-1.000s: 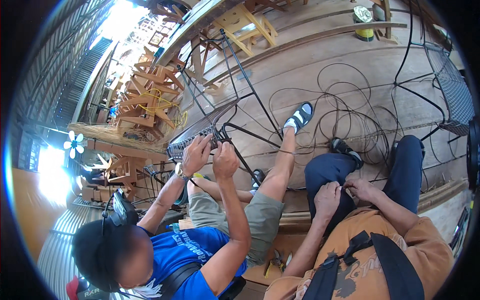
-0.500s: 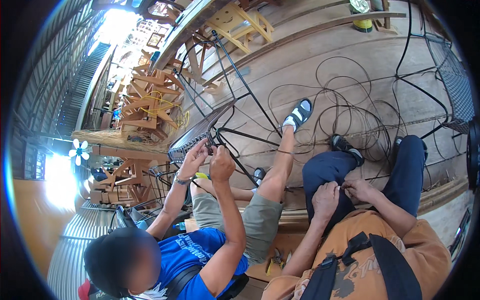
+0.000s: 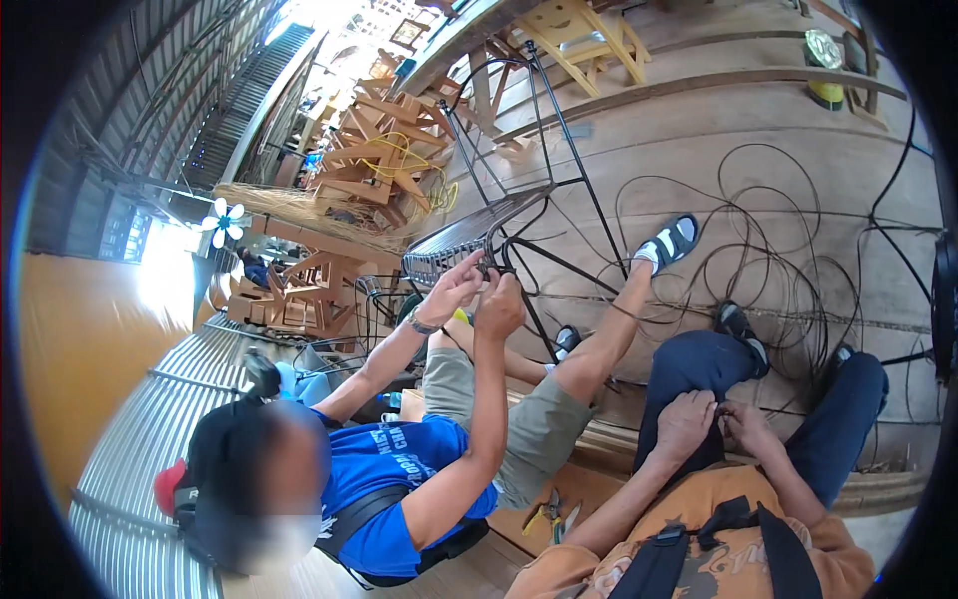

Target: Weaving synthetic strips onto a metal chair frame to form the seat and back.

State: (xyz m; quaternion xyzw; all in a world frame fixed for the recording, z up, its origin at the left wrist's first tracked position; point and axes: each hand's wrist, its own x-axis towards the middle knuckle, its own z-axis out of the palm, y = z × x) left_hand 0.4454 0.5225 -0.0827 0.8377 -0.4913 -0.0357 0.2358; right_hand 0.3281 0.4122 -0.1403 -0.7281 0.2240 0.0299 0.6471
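My left hand (image 3: 686,424) is closed, its fingers bent together over my left thigh. Close by on the right, my right hand (image 3: 748,429) is closed too, thumb and fingers pinched. Whatever lies between the fingers is too small to make out. Beyond my feet, long dark thin strands (image 3: 788,255) lie in loose loops on the floor. To my left, a co-worker in a blue shirt has both hands (image 3: 484,295) at the woven edge of a black metal-framed chair (image 3: 519,205).
Pliers with yellow handles (image 3: 544,514) lie on the wooden bench between us. Wooden chair parts (image 3: 369,165) are stacked at the far left. A yellow wooden chair (image 3: 589,40) and a can with a yellow-green base (image 3: 825,92) stand at the back.
The view has turned left, so the scene sits further right. My hands have drawn slightly apart, and the whitish bit seen between them no longer shows. The co-worker still works at the chair edge.
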